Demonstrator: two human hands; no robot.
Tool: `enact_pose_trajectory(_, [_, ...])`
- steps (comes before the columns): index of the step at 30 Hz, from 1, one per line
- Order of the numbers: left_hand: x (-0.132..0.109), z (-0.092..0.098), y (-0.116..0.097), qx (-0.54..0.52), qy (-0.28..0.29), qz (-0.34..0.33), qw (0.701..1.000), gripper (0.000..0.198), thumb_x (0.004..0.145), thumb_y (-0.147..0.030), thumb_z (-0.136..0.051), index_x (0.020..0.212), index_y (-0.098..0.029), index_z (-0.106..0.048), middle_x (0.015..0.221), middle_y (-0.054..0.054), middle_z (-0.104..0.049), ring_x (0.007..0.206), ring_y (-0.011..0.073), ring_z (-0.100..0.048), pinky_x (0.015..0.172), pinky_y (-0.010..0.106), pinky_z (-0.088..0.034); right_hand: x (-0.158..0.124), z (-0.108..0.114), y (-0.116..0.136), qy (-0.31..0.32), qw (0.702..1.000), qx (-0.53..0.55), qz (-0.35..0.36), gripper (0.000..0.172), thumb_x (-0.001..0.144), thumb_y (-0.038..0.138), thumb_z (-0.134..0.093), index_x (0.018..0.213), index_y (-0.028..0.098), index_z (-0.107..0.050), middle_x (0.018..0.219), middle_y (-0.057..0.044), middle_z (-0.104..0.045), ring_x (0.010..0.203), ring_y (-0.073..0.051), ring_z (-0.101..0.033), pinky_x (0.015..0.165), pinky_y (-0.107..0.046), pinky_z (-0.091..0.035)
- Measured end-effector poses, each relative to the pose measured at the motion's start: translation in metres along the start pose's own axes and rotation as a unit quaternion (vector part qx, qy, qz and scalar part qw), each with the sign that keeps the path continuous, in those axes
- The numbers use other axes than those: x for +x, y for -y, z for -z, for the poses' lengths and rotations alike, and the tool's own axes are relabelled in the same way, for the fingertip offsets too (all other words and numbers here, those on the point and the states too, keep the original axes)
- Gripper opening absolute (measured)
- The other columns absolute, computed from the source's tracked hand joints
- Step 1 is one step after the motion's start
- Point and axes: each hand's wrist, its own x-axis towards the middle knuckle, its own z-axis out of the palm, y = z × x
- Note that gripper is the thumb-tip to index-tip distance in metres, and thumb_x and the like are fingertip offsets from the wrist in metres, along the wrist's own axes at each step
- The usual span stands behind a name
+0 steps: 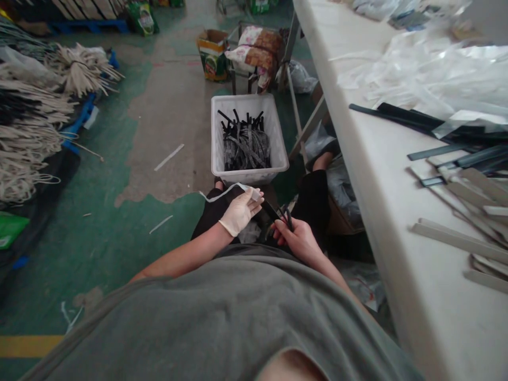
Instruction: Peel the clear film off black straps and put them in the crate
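My left hand [239, 212], in a pale glove, is closed with its fingertips pinching a thin whitish strip [216, 198]. The strip's loose end curls off to the left over my lap. A flat black strip [270, 211] runs between the two hands. Its right end lies in the fingers of my bare right hand [297, 237], which is closed around it. Dark loops [286, 214] stick up by the right fingers; whether they belong to scissors or to the strip I cannot tell. Just ahead of my knees stands a white plastic bin [248, 173] holding a heap of black and grey strips [246, 145].
On my right runs a long white table [381, 222] with black strips [420, 121], beige strips [460, 238] and clear plastic [420, 63]. Bundles of beige cords [32, 127] lie at left. Beyond the bin are a carton [213, 55] and a cushioned stool [256, 50]. Scraps [169, 157] litter the floor.
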Motion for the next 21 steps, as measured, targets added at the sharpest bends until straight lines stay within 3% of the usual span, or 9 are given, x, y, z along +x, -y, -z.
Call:
enact_pose_trajectory(6, [-0.003, -0.006, 0.007, -0.007, 0.01, 0.003, 1.0, 0.02, 0.085, -0.035, -0.068, 0.09, -0.016, -0.07, 0.095, 0.006, -0.072, 0.081, 0.0122, -0.066, 0.076, 0.024, -0.049, 0.008, -0.001, -0.002, -0.022, 1.0, -0.02, -0.005, 0.034, 0.088, 0.048, -0.051, 0.081, 0.017, -0.062, 0.065, -0.002, -0.063, 0.049, -0.012, -0.057, 0.049, -0.023, -0.045])
enact_pose_trajectory(15, [0.0, -0.001, 0.033, -0.009, 0.071, 0.028, 0.997, 0.026, 0.068, -0.033, -0.083, 0.08, -0.014, -0.069, 0.082, 0.004, -0.07, 0.072, 0.0138, -0.065, 0.066, 0.023, -0.049, 0.033, -0.006, -0.001, 0.019, 0.998, -0.039, -0.039, 0.029, 0.089, 0.042, -0.048, 0.078, 0.017, -0.059, 0.063, -0.003, -0.064, 0.048, -0.014, -0.057, 0.047, -0.024, -0.044])
enact_pose_trajectory(17, [0.007, 0.0, 0.032, -0.022, 0.058, 0.024, 0.998, 0.024, 0.071, -0.033, -0.081, 0.078, -0.014, -0.069, 0.08, 0.005, -0.07, 0.07, 0.0137, -0.064, 0.065, 0.023, -0.05, 0.035, -0.002, 0.003, 0.047, 0.997, -0.026, -0.052, 0.029, 0.088, 0.042, -0.048, 0.078, 0.017, -0.058, 0.064, -0.004, -0.065, 0.049, -0.014, -0.058, 0.048, -0.025, -0.046])
enact_pose_trajectory(21, [0.016, 0.007, 0.015, -0.065, -0.021, -0.014, 0.998, 0.014, 0.084, -0.03, -0.068, 0.084, -0.016, -0.069, 0.086, 0.005, -0.072, 0.075, 0.0129, -0.065, 0.068, 0.022, -0.05, 0.024, 0.019, -0.001, 0.098, 0.991, -0.063, -0.062, 0.035, 0.084, 0.05, -0.051, 0.075, 0.017, -0.06, 0.067, -0.005, -0.068, 0.056, -0.016, -0.062, 0.053, -0.026, -0.05])
